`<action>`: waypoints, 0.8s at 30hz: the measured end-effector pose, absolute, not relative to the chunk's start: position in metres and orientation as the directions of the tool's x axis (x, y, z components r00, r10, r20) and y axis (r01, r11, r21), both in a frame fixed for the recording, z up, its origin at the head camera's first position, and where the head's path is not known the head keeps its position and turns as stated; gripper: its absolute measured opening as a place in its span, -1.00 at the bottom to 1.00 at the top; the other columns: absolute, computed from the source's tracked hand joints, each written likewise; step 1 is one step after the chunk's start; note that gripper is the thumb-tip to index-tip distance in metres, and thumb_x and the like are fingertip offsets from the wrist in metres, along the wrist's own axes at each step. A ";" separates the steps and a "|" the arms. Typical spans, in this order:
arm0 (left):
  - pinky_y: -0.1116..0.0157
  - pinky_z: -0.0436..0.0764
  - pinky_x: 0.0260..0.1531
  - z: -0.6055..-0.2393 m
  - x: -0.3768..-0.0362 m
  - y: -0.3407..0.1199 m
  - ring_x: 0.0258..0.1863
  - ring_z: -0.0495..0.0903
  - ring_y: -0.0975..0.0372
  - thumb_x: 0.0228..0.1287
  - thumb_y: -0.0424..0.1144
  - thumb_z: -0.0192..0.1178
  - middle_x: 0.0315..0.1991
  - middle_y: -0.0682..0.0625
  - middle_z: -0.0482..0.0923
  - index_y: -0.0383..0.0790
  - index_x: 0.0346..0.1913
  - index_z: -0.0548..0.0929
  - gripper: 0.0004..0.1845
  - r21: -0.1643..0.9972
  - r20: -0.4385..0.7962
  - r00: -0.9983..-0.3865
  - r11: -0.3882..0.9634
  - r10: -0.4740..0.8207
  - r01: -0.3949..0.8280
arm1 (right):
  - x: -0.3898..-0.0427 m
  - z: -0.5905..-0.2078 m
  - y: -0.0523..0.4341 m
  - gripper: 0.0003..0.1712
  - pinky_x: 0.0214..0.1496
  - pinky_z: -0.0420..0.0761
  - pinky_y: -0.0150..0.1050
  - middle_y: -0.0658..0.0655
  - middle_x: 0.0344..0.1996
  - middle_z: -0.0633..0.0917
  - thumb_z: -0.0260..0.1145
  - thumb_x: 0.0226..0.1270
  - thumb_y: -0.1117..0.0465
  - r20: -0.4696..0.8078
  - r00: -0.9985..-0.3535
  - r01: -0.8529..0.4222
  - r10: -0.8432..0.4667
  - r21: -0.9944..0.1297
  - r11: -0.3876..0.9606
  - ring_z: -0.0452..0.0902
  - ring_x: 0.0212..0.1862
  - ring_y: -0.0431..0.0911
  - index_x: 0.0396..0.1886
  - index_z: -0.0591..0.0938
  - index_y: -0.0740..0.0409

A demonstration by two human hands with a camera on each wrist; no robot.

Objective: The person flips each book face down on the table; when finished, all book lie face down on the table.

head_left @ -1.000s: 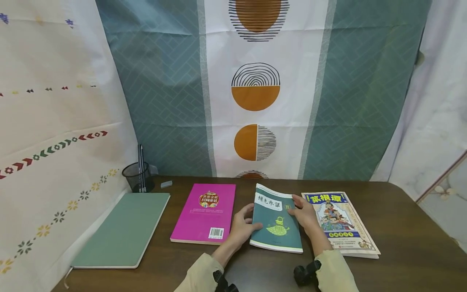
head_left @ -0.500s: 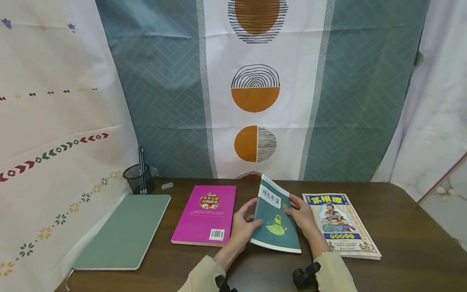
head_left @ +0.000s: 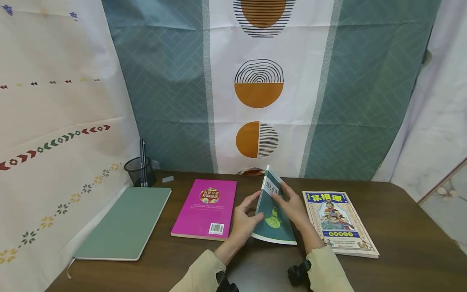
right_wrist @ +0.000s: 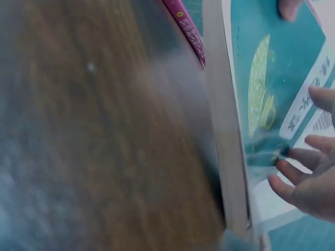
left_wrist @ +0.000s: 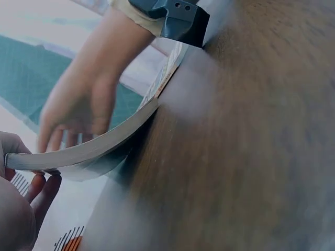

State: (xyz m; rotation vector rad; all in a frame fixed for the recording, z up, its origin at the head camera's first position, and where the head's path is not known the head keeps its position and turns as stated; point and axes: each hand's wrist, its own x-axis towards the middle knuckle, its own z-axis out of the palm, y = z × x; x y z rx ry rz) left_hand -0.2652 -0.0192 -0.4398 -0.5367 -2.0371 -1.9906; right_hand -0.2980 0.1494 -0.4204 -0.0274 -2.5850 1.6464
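Teal book point(head_left: 274, 215) tilted up off the dark wooden table point(head_left: 401, 239), spine edge raised toward the curtain, lower edge near the table, between pink book point(head_left: 206, 207) on one side and illustrated book point(head_left: 337, 221) on the other. Left hand point(head_left: 243, 221) at the teal book's left edge, thumb on the cover, fingers point(head_left: 251, 198) behind it, gripping the edge. Right hand point(head_left: 292, 205) laid on the front cover, fingers point(head_left: 278, 194) fairly straight and spread over the white title label, pressing rather than curling round. Seen from the left wrist: same book point(left_wrist: 94, 151) bowed in a curve edge-on, right hand point(left_wrist: 78, 104) spread above it, left fingers point(left_wrist: 44, 188) beneath the page block. Seen from the right wrist: pale page edge and teal cover with yellow drawing point(right_wrist: 267, 94), right fingers point(right_wrist: 298, 178) loosely spread against the cover, pink book's edge point(right_wrist: 188, 31) just beyond, table blurred. Pink book flat on the table, barcode toward the person. Illustrated book flat, well clear of the hands. Grey-green notebook point(head_left: 125, 225) flat at the far left. Black mesh pen cup point(head_left: 138, 172) holding dark pens at the back corner, small grey eraser point(head_left: 168, 179) just beside it. Patterned teal-and-white curtain point(head_left: 259, 89) hung behind the table. Pale sleeves on both forearms, black wrist mounts at the lower edge.
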 end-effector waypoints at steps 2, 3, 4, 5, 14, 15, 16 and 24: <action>0.40 0.66 -0.17 -0.440 -0.265 -0.019 -0.13 0.65 0.08 0.06 -0.56 0.19 0.19 -0.20 0.53 -0.22 0.27 0.53 -0.38 0.897 0.438 -0.894 0.020 0.096 0.442 | -0.297 -0.417 0.144 -0.14 0.50 0.14 0.19 0.29 0.51 0.19 0.21 0.39 -0.11 0.082 -0.996 -0.060 0.037 -0.912 0.405 0.04 0.53 0.23 0.54 0.12 0.10; 0.38 0.67 -0.14 -0.440 -0.264 -0.019 -0.10 0.64 0.08 0.07 -0.56 0.19 0.20 -0.19 0.53 -0.21 0.27 0.53 -0.38 0.893 0.444 -0.890 0.031 0.101 0.449 | -0.296 -0.415 0.142 -0.15 0.49 0.15 0.20 0.28 0.51 0.20 0.21 0.39 -0.10 0.097 -0.995 -0.078 0.030 -0.916 0.394 0.05 0.52 0.24 0.54 0.13 0.08; 0.37 0.67 -0.12 -0.440 -0.264 -0.019 -0.07 0.63 0.08 0.08 -0.57 0.19 0.21 -0.17 0.53 -0.19 0.28 0.53 -0.38 0.892 0.444 -0.890 0.038 0.105 0.450 | -0.296 -0.414 0.140 -0.16 0.48 0.17 0.19 0.29 0.50 0.21 0.21 0.40 -0.09 0.125 -0.992 -0.107 0.024 -0.919 0.380 0.07 0.51 0.25 0.53 0.14 0.08; 0.38 0.66 -0.10 -0.439 -0.263 -0.018 -0.03 0.61 0.05 0.10 -0.57 0.19 0.21 -0.15 0.53 -0.18 0.29 0.52 -0.38 0.895 0.437 -0.892 0.044 0.111 0.444 | -0.296 -0.413 0.139 -0.18 0.48 0.20 0.19 0.29 0.50 0.22 0.21 0.41 -0.06 0.145 -0.989 -0.128 0.020 -0.921 0.367 0.09 0.51 0.25 0.53 0.14 0.07; 0.42 0.64 -0.17 -0.434 -0.256 -0.012 -0.01 0.56 -0.04 0.15 -0.56 0.24 0.24 -0.13 0.50 -0.17 0.31 0.48 -0.38 0.881 0.465 -0.874 0.023 0.142 0.472 | -0.290 -0.401 0.131 -0.26 0.34 0.43 0.13 0.26 0.46 0.31 0.25 0.40 0.09 0.323 -0.946 -0.306 0.033 -0.920 0.244 0.28 0.43 0.24 0.52 0.21 -0.07; 0.42 0.63 -0.18 -0.434 -0.257 -0.011 -0.01 0.56 -0.04 0.15 -0.56 0.24 0.24 -0.13 0.49 -0.17 0.30 0.48 -0.38 0.879 0.468 -0.872 0.024 0.144 0.476 | -0.289 -0.400 0.130 -0.25 0.31 0.45 0.12 0.25 0.46 0.31 0.26 0.39 0.09 0.327 -0.944 -0.309 0.039 -0.920 0.241 0.31 0.41 0.23 0.52 0.21 -0.09; 0.42 0.63 -0.19 -0.434 -0.256 -0.011 -0.02 0.56 -0.03 0.15 -0.56 0.24 0.24 -0.13 0.49 -0.17 0.30 0.47 -0.39 0.877 0.471 -0.870 0.025 0.146 0.480 | -0.288 -0.399 0.130 -0.23 0.29 0.47 0.13 0.26 0.46 0.31 0.27 0.38 0.09 0.332 -0.942 -0.313 0.043 -0.920 0.237 0.34 0.39 0.25 0.52 0.20 -0.09; 0.18 0.70 -0.06 -0.432 -0.256 -0.011 0.01 0.54 -0.03 0.13 -0.58 0.24 0.20 -0.17 0.51 -0.16 0.27 0.48 -0.39 0.868 0.486 -0.859 0.023 0.163 0.496 | -0.284 -0.392 0.127 -0.17 0.25 0.49 0.12 0.35 0.42 0.34 0.31 0.34 0.19 0.376 -0.924 -0.354 0.065 -0.907 0.227 0.40 0.33 0.29 0.53 0.17 -0.07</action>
